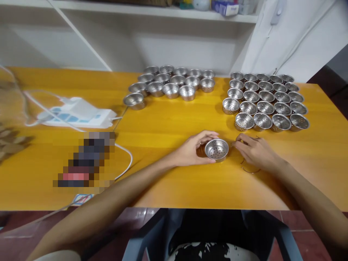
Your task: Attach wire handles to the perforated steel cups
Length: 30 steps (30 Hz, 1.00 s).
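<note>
My left hand [194, 149] curls its thumb and fingers around a small metal cup with holes in its base [216, 149], upright at the table's front middle. To its right, my right hand [254, 150] pinches something thin, its tip pointing at the cup's rim. A thin curved wire [251, 172] shows beneath that hand; it looks like part of the same piece, though the palm hides the join. Behind my right hand stand rows of perforated metal cups [262, 121]. Further left is a second group of metal cups [171, 90].
A white power strip [78, 117] with cables lies at the left. In front of it is a blurred-out dark and red object [84, 159]. A white shelf [163, 12] runs along the back. A blue chair [141, 235] stands at the table's front edge.
</note>
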Each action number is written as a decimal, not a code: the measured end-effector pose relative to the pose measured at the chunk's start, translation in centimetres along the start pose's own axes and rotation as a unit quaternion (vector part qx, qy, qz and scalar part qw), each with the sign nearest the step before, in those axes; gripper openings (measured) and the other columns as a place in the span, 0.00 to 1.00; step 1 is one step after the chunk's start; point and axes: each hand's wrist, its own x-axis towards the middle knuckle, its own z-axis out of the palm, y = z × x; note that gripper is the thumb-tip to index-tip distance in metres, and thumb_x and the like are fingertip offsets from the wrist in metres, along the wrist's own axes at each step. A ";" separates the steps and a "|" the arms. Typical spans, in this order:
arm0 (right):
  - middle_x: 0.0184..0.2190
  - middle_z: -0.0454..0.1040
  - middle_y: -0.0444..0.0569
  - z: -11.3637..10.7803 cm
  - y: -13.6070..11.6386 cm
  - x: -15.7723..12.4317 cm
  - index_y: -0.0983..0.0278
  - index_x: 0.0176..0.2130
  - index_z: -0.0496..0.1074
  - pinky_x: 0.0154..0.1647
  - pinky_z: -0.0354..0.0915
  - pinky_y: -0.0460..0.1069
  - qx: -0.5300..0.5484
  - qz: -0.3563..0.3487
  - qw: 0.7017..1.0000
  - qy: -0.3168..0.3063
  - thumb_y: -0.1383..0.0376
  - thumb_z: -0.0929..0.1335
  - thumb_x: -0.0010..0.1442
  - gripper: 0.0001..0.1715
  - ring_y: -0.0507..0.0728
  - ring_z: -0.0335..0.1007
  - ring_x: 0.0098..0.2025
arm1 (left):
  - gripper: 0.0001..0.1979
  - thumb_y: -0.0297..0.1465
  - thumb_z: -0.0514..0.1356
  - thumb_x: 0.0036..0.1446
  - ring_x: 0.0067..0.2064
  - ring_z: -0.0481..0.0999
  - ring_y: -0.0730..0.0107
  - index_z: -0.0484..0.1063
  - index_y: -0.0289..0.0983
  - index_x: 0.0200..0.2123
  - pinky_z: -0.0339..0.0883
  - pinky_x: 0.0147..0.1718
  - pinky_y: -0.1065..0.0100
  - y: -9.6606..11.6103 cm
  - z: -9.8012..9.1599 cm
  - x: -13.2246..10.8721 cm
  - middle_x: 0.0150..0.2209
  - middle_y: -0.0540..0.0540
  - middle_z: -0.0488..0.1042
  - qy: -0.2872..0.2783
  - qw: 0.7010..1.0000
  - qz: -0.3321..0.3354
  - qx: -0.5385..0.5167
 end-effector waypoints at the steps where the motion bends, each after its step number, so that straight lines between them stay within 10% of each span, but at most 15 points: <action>1: 0.49 0.83 0.56 -0.1 0.0 0.0 0.63 0.50 0.83 0.31 0.53 0.52 0.001 0.002 1.000 -0.002 0.73 0.62 0.75 0.20 0.54 0.67 0.32 | 0.38 0.33 0.80 0.55 0.70 0.79 0.48 0.70 0.47 0.66 0.73 0.71 0.42 0.1 -0.1 0.0 0.67 0.36 0.77 -0.003 1.000 -0.004 -0.005; 14: 0.42 0.86 0.51 -0.3 -0.2 0.0 0.61 0.47 0.83 0.33 0.59 0.51 0.106 0.012 0.990 0.088 0.62 0.66 0.80 0.16 0.55 0.76 0.34 | 0.42 0.32 0.81 0.54 0.71 0.78 0.46 0.69 0.43 0.68 0.72 0.72 0.43 0.3 -0.9 -0.3 0.67 0.34 0.77 -0.031 0.998 -0.023 -0.046; 23: 0.23 0.70 0.39 -0.8 0.3 0.3 0.62 0.41 0.81 0.25 0.56 0.48 0.330 0.093 0.932 0.118 0.62 0.75 0.72 0.06 0.49 0.58 0.22 | 0.40 0.33 0.82 0.53 0.67 0.81 0.49 0.70 0.42 0.66 0.72 0.70 0.45 0.3 -0.6 -0.1 0.65 0.35 0.78 -0.037 0.999 0.017 -0.018; 30: 0.30 0.78 0.46 -0.7 0.2 0.8 0.63 0.43 0.87 0.28 0.60 0.49 0.292 0.086 0.927 0.220 0.62 0.74 0.75 0.10 0.50 0.63 0.25 | 0.41 0.34 0.81 0.54 0.65 0.82 0.50 0.69 0.43 0.67 0.73 0.69 0.44 0.0 -0.4 -0.1 0.64 0.36 0.80 -0.039 0.998 0.051 -0.011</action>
